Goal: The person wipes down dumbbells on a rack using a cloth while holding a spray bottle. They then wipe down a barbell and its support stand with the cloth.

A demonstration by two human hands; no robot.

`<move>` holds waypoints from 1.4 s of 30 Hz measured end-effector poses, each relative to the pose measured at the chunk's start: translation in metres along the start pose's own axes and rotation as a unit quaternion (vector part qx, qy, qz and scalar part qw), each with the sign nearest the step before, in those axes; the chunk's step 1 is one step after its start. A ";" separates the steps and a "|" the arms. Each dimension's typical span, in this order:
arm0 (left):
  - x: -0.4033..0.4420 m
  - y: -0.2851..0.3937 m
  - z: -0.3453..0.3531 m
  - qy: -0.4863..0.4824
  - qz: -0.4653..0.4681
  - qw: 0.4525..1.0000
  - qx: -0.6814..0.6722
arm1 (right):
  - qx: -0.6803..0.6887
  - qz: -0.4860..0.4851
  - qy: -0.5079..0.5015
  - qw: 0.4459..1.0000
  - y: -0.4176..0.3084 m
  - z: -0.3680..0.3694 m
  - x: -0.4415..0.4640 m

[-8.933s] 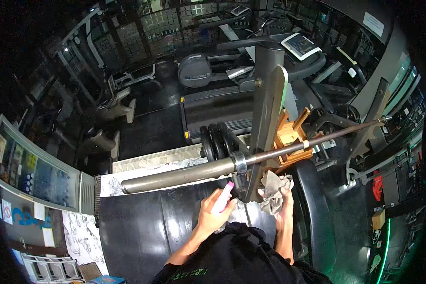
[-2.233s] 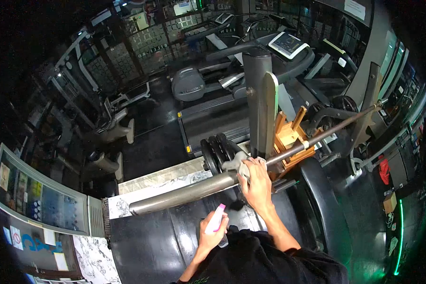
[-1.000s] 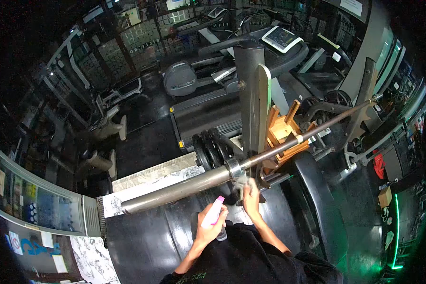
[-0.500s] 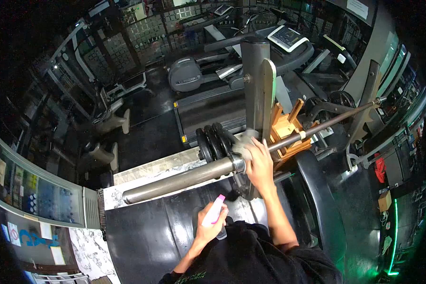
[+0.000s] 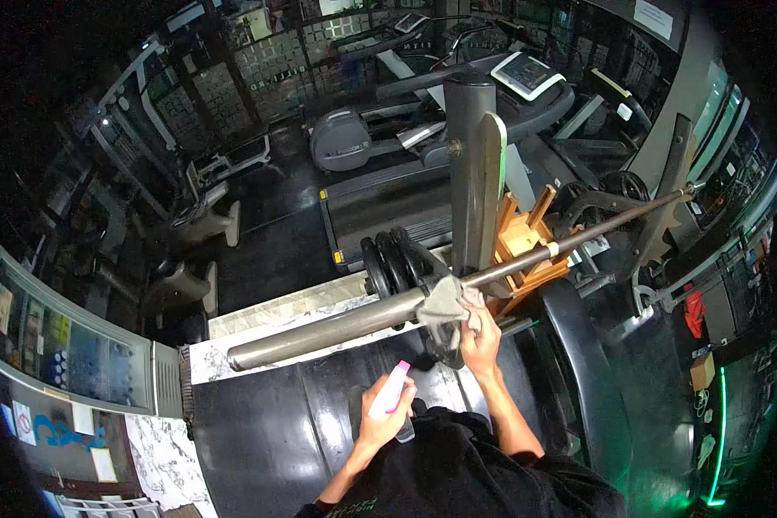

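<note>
My right hand (image 5: 482,344) grips a light grey cloth (image 5: 443,302), which drapes over the barbell (image 5: 332,332) at the collar where the thick sleeve meets the thin shaft. Low in front of my chest, my left hand (image 5: 386,425) is wrapped round a white bottle (image 5: 390,393) with a pink top, held tilted and apart from the bar. The barbell slants from the lower left up to the far right. The cloth hides the collar.
Black weight plates (image 5: 390,263) hang beside a dark rack upright (image 5: 472,173) just behind the bar. A wooden stool (image 5: 524,237) stands beyond the shaft. A padded black bench (image 5: 578,345) is at my right; a treadmill (image 5: 384,207) lies farther back.
My right hand has shifted slightly down and toward me at the collar. The cloth, blurred and bunched before, now spreads over it. My left hand keeps the bottle in nearly the same place.
</note>
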State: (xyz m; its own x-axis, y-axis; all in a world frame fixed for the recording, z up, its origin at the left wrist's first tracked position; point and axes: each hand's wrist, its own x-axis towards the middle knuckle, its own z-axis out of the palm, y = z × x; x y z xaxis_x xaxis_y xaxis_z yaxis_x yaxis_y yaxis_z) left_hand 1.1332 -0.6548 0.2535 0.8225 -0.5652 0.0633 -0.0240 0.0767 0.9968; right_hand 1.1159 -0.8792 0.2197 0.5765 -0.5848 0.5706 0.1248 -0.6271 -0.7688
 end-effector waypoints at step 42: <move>0.074 0.116 -0.043 -0.096 0.144 0.983 0.055 | 0.493 0.039 0.127 0.860 -0.046 -0.026 0.060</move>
State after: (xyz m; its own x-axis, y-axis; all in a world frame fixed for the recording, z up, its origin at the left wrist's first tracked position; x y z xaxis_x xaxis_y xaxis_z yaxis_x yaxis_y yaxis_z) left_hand 1.2159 -0.6530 0.3714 0.6509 -0.6783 0.3409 -0.3095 0.1730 0.9350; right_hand 1.1232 -0.8987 0.2971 0.4348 -0.7775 0.4543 0.7900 0.0873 -0.6068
